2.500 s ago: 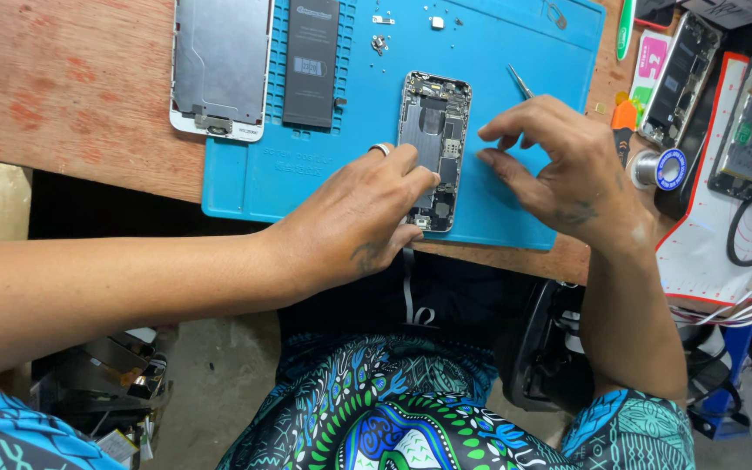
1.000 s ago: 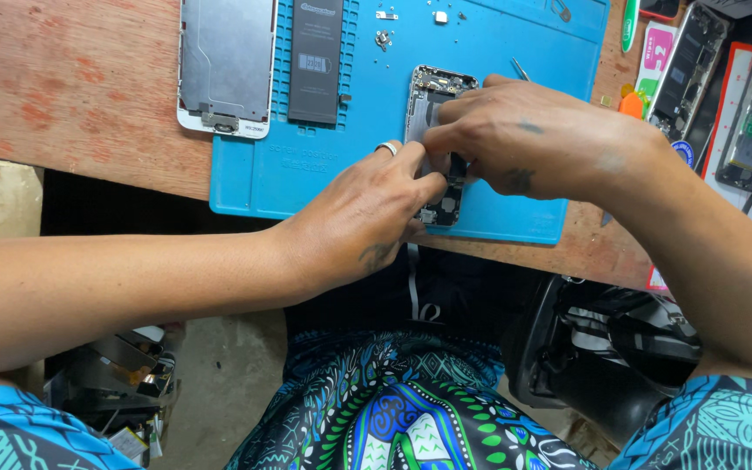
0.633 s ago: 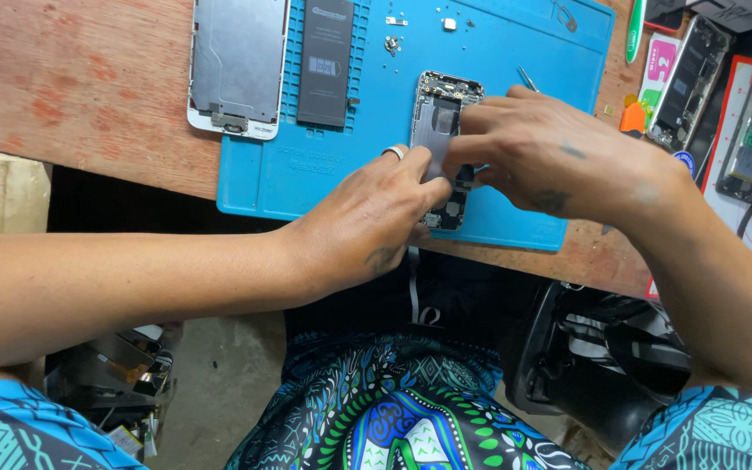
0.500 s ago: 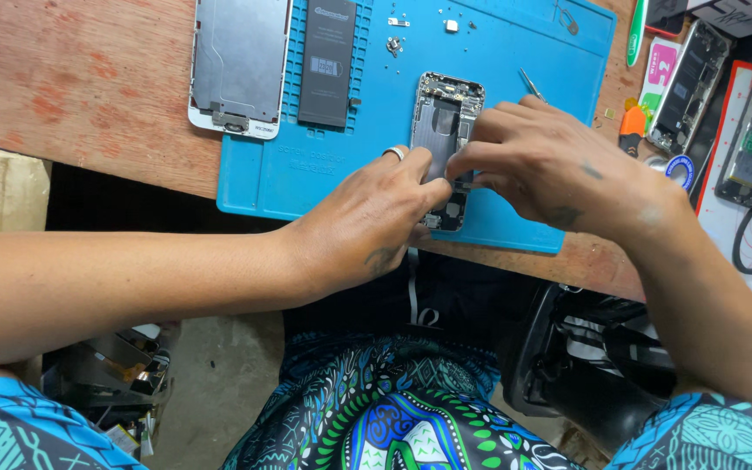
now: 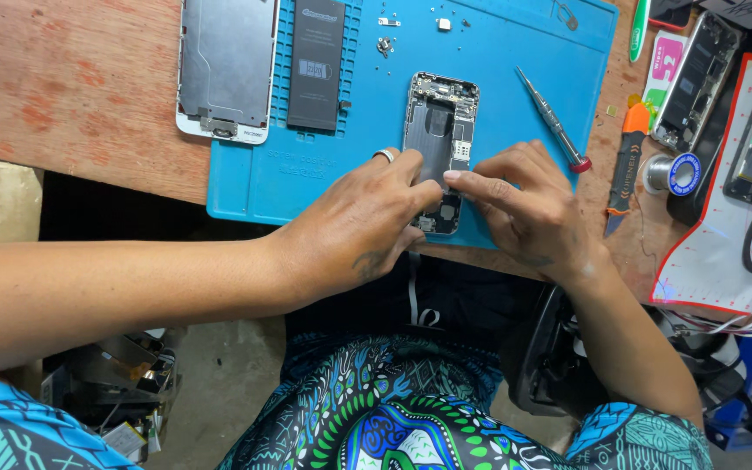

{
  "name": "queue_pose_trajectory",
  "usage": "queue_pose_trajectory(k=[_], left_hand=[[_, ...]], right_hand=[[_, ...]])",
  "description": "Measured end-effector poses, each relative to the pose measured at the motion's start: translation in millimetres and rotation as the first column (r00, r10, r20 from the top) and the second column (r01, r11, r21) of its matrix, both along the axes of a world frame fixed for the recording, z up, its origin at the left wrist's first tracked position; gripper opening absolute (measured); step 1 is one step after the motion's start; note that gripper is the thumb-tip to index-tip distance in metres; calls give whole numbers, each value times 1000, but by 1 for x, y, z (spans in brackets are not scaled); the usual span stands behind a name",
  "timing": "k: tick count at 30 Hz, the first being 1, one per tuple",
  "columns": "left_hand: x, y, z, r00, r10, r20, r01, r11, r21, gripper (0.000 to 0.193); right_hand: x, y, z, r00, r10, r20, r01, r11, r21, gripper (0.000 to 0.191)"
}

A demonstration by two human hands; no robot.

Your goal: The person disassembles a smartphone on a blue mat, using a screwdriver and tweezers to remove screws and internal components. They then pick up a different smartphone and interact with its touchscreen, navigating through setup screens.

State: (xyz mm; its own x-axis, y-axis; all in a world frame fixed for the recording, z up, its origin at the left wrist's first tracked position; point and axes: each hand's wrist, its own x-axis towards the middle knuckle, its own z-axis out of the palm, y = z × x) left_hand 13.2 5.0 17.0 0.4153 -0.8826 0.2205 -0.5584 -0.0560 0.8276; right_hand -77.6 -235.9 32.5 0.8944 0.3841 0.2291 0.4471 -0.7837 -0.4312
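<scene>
Phone chassis [image 5: 439, 130], opened: light, stiff, fragile inside; best gripped by side edges. Left hand [image 5: 359, 222] steadies its lower edge; right hand [image 5: 524, 204] presses with one fingertip, holding nothing.

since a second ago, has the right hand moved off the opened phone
Yes. The right hand slid right and toward the mat's near edge, uncovering the opened phone; only its forefinger still reaches the lower part.

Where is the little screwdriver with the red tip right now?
The screwdriver lies slanted on the blue mat, untouched, just beyond the right hand and right of the opened phone.
</scene>
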Motion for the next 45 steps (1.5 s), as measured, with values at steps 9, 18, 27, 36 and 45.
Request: queue_pose_trajectory(k=[9,18,27,36,45], left_hand=[[3,2,2,998,-6,-61,3,999,-49,28],[25,-3,-7,933,307,188,-299,952,-70,38],[25,-10,-15,895,273,354,-303,952,32,51],[22,-10,-18,866,259,427,-301,953,33,47],[22,-10,-19,839,250,484,-294,956,15,47]], right_hand=[[-5,6,-11,997,-55,48,49,992,118,43],[-6,9,-16,996,-73,44,64,981,183,42],[-7,10,-15,996,-85,31,78,980,182,40],[-8,10,-16,991,-131,-4,128,965,227,33],[-11,8,-6,963,-145,-227,228,888,400,34]])
